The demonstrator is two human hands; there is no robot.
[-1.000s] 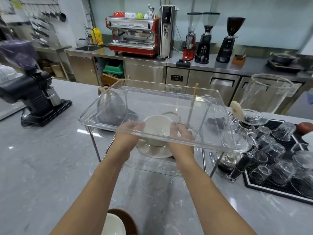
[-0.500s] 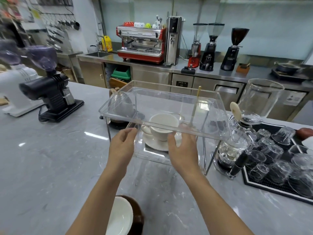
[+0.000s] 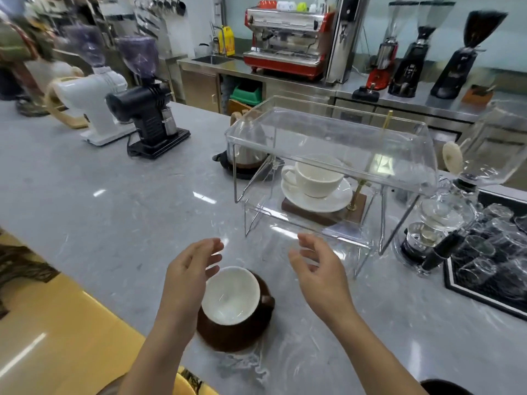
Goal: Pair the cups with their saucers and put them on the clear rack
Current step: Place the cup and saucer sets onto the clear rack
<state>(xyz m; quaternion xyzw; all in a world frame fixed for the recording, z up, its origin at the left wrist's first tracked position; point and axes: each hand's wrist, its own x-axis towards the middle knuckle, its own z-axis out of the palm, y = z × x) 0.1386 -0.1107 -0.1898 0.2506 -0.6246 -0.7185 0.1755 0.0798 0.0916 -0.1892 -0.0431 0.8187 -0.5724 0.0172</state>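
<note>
A white cup [image 3: 316, 179] stands on its white saucer [image 3: 328, 202] on the lower shelf of the clear rack [image 3: 328, 129]. Nearer to me, a brown cup with a white inside [image 3: 232, 296] sits on a brown saucer [image 3: 228, 337] on the grey counter. My left hand [image 3: 189, 273] hovers open just left of the brown cup, fingers spread. My right hand [image 3: 318, 272] hovers open to the cup's right, in front of the rack. Neither hand touches anything.
Two coffee grinders [image 3: 148, 109] stand at the left of the counter. A kettle [image 3: 248, 149] sits behind the rack. A glass siphon brewer [image 3: 445, 218] and a black mat with several upturned glasses [image 3: 493, 252] lie to the right. The counter's front edge runs at lower left.
Both hands let go of the white cup and saucer on the rack's lower shelf and drew back toward me. They now flank the brown cup.
</note>
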